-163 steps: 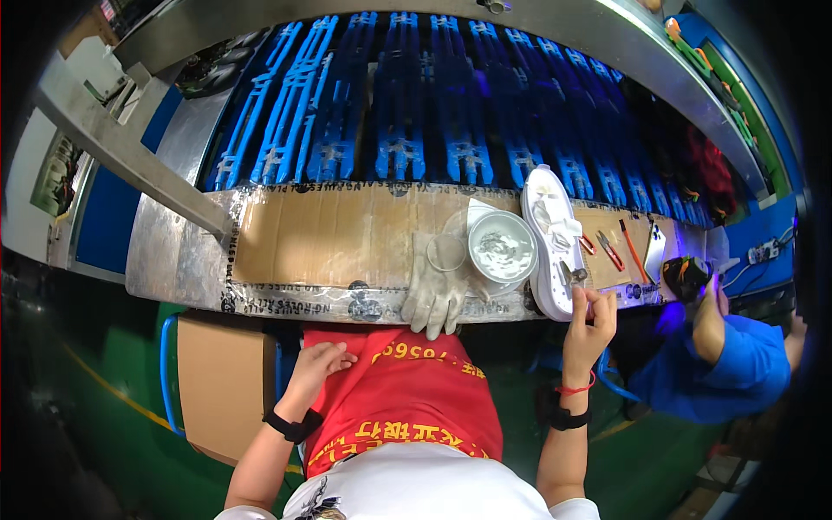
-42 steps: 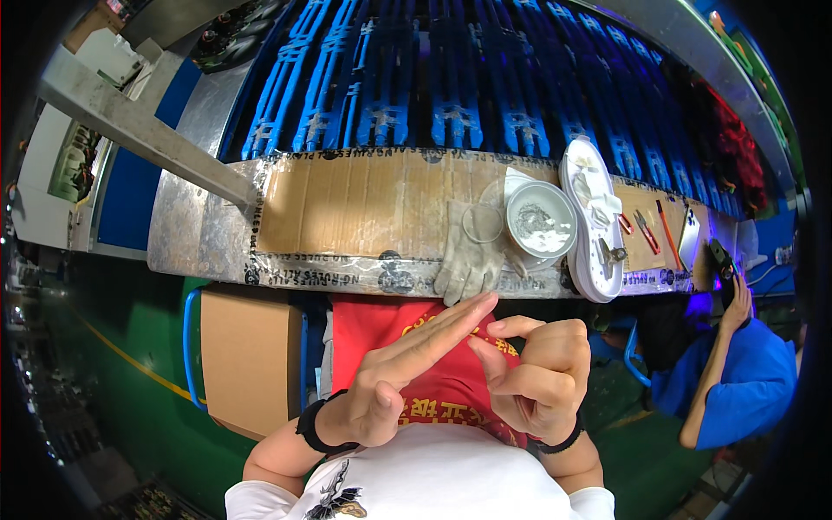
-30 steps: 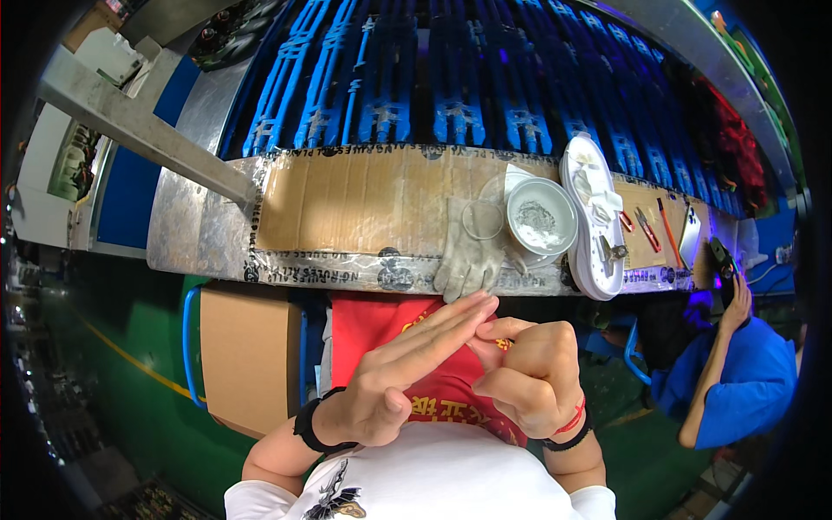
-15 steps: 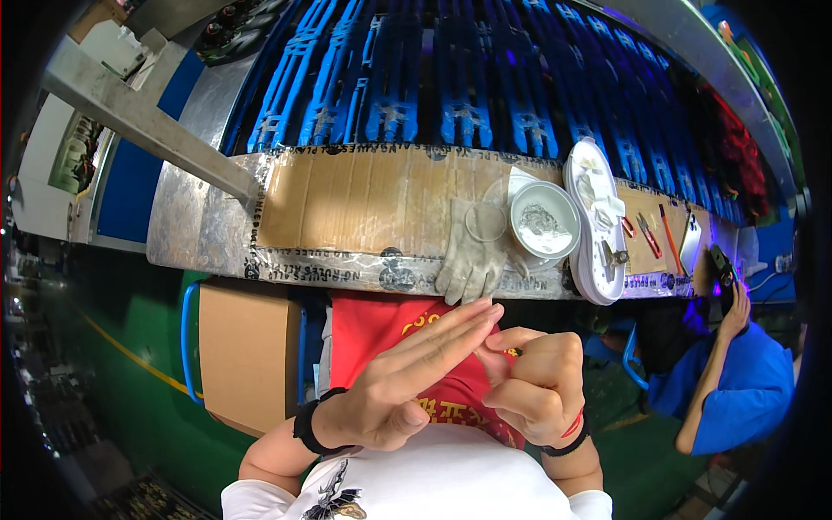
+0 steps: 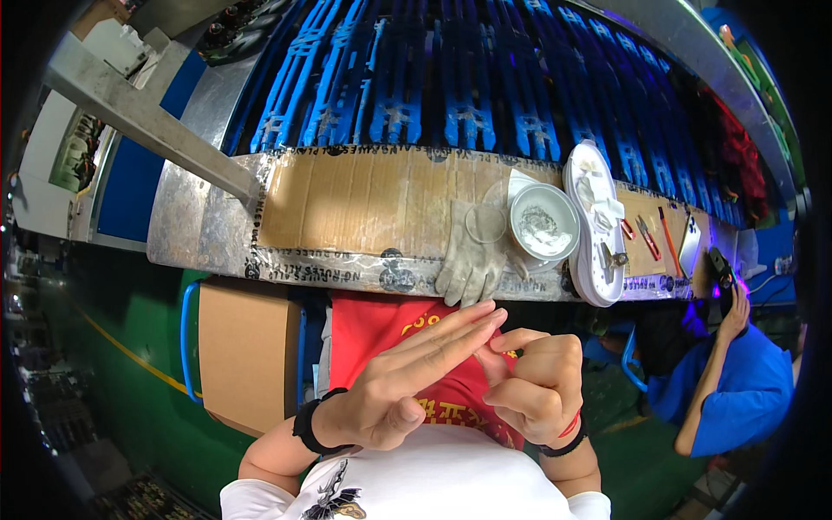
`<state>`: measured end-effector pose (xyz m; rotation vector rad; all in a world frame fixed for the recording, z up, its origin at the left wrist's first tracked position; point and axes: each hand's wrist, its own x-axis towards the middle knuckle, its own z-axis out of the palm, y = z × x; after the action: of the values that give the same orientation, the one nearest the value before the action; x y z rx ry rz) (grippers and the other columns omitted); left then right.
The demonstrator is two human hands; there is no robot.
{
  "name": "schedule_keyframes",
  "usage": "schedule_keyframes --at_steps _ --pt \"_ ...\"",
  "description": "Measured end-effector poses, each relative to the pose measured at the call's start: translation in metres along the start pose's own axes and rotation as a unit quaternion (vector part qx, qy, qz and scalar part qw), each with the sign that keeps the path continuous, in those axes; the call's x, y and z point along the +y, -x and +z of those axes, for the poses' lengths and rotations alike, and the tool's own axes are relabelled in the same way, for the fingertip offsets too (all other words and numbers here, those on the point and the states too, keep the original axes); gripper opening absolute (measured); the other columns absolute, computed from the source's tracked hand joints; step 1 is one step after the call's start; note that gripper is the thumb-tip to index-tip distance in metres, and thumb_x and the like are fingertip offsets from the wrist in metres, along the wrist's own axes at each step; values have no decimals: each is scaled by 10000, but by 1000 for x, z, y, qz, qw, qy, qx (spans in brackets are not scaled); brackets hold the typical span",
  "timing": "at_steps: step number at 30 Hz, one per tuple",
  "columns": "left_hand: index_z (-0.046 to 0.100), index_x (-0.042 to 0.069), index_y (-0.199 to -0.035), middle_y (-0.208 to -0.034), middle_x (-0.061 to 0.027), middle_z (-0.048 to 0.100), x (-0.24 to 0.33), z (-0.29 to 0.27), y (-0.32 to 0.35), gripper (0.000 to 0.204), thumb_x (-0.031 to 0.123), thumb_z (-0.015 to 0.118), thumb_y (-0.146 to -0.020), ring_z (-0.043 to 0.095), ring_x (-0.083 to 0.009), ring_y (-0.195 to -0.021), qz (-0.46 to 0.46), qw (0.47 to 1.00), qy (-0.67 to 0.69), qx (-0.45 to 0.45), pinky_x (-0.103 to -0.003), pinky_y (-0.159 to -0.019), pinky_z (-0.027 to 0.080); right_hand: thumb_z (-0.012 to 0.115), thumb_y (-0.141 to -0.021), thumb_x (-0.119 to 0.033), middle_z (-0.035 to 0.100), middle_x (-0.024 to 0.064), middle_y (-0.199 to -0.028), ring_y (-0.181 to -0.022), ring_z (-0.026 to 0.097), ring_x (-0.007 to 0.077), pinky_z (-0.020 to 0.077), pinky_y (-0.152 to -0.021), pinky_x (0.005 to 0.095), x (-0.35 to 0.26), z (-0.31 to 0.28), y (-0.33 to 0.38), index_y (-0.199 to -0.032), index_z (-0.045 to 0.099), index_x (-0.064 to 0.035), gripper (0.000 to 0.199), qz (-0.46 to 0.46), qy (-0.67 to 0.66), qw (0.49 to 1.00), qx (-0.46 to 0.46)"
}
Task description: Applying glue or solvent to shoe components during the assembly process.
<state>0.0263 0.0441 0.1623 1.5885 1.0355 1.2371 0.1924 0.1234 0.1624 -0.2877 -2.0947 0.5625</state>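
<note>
Left hand (image 5: 394, 394): flat and fully open, fingers straight and close together, pointing up and to the right; it holds nothing; a black band sits on the wrist.
Right hand (image 5: 533, 386): curled, its fingertips pinching at the tips of the left hand's fingers; whether anything small lies between them cannot be told; red and black bands on the wrist.
Position of hands: in front of the chest, over a red apron (image 5: 381, 329), below the edge of the workbench (image 5: 347, 204).
Glove (image 5: 472, 260): white, lying limp over the near edge of the bench, just above the hands.
Bowl (image 5: 543, 223): white, round, beside the glove on the bench.
Shoe sole (image 5: 594, 225): white, lying just right of the bowl.
Conveyor (image 5: 451, 87): blue slats behind the bench.
Cardboard box (image 5: 247, 351): left of the apron.
Other person (image 5: 737, 390): in blue, at far right.
</note>
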Motion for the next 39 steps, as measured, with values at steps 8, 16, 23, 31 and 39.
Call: schedule_keyframes --at_steps 8,16,23,31,39 --pt "364 -124 -1370 -1397 -265 422 -5 -8 10 798 554 194 -985 343 -409 -1349 21 999 -19 22 -461 -1080 320 769 -651 127 472 35 -737 -661 498 209 541 -613 328 5 9 -5 -822 561 -118 364 -12 -50 998 -45" --pt "426 -30 -1367 -1458 -221 364 -23 14 10 523 357 319 -1031 283 -325 -1396 1 1000 22 13 -375 -1116 276 663 -781 110 559 125 -817 -731 530 289 465 -666 401 -7 -3 8 -814 546 -59 208 50 54 996 -49" --pt "501 18 -1331 -1296 -174 556 -21 14 19 466 346 408 -1013 541 -266 -1194 6 991 26 130 -345 -979 428 602 -771 145 550 139 -810 -780 563 322 502 -721 404 -2 13 -3 -823 537 -27 191 5 23 998 -53" --pt "516 -5 -1304 -1267 -176 581 -28 16 16 481 357 434 -999 567 -312 -1148 15 991 21 132 -363 -962 438 624 -768 140 555 148 -831 -808 574 328 506 -728 416 -5 16 -4 -818 550 -23 186 -16 78 996 -38" --pt "529 -6 -1286 -1211 -198 604 -41 21 16 484 370 426 -1000 576 -320 -1121 6 990 2 140 -368 -927 451 609 -755 151 566 162 -857 -831 575 334 494 -748 421 -2 17 0 -848 567 -8 189 -7 69 996 -55"
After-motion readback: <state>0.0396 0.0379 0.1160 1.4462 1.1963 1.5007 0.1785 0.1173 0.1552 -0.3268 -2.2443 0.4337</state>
